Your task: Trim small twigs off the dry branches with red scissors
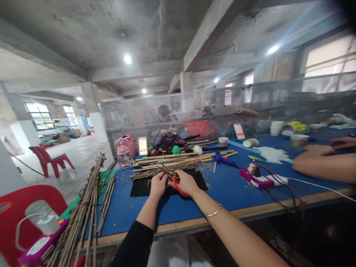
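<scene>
My right hand (187, 183) is closed around red-handled pruning shears (174, 180), whose blades point up and left toward a thin twig (162, 167). My left hand (158, 184) is closed just left of the shears, pinching that twig over a black cloth (140, 188). A silver bangle (214, 212) sits on my right wrist. A bundle of dark twigs (155, 171) and several pale sticks (178, 158) lie just beyond my hands on the blue table (222, 189).
A long bundle of sticks (83, 211) lies off the table's left end beside a red chair (16, 211). A blue glue gun (222, 160), a pink device (257, 180) with cables, cups and a mesh screen (194, 107) stand further back. Another person's arm (322, 163) rests at right.
</scene>
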`<state>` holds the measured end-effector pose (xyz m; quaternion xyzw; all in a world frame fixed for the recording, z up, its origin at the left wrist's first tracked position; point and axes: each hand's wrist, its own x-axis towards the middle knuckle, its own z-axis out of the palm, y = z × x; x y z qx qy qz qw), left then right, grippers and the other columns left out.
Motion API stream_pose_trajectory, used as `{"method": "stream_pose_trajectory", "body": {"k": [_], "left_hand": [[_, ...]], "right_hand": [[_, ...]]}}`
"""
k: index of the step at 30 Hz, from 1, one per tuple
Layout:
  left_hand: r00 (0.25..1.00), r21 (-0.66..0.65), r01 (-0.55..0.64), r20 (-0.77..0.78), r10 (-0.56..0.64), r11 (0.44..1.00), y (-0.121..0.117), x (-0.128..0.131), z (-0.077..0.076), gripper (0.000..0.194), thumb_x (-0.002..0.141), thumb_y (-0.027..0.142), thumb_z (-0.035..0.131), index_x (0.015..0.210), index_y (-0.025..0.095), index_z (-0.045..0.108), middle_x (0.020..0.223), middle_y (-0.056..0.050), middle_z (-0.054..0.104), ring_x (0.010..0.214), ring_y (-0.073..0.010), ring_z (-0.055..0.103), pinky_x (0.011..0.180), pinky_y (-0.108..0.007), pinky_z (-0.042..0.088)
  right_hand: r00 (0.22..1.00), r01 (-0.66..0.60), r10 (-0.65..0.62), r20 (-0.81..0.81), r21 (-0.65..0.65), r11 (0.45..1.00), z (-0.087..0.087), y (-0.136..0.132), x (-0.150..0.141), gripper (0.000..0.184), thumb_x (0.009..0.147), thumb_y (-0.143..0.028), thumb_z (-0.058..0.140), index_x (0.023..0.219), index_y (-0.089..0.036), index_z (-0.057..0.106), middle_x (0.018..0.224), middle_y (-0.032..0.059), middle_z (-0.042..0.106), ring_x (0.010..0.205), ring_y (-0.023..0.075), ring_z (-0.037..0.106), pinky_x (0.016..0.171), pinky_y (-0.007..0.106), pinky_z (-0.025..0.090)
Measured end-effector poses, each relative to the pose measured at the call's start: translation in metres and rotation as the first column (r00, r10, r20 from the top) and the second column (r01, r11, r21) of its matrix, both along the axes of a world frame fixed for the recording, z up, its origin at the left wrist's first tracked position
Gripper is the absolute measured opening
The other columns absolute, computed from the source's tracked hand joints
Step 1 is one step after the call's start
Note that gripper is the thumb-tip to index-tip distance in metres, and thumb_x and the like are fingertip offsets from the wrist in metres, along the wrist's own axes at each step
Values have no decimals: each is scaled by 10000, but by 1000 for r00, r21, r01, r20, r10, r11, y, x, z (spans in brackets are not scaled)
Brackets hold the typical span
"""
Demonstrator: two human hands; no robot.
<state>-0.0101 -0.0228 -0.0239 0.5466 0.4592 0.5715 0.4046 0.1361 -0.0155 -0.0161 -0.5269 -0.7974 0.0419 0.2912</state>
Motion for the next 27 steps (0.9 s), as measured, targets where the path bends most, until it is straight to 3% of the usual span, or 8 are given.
{"method": "stream_pose_trajectory", "body": {"k": [4,12,20,27], "left_hand": [[1000,13,11,4,-11,1000,0,0,0,270,688,334,569,824,116,652,555,6,557,439,-80,451,421,-187,382],[980,1,119,159,-117,993,1,3,-1,318,656,377,621,838,119,645,574,10,561,446,-69,451,425,-181,383],[975,-6,117,189,-114,993,4,2,-5,398,636,388,650,924,113,647,619,5,572,467,-64,468,439,-180,401],[992,-10,39,121,-38,999,6,0,-5,317,663,373,628,867,134,666,613,4,588,481,-74,485,453,-190,428]], "right_hand": [[1000,2,-2,2,18,1000,1,0,0,452,663,-563,591,900,-183,535,899,57,590,857,197,538,666,256,333],[997,-40,43,-66,43,998,-1,0,1,394,678,-533,590,859,-189,529,850,36,590,786,167,538,631,236,326],[998,-21,17,-64,-75,997,4,-3,3,379,728,-561,512,884,-218,551,821,22,630,716,151,565,557,222,305],[998,47,-44,39,-94,994,8,-4,3,432,708,-625,493,847,-227,585,803,33,652,717,166,589,563,229,314]]}}
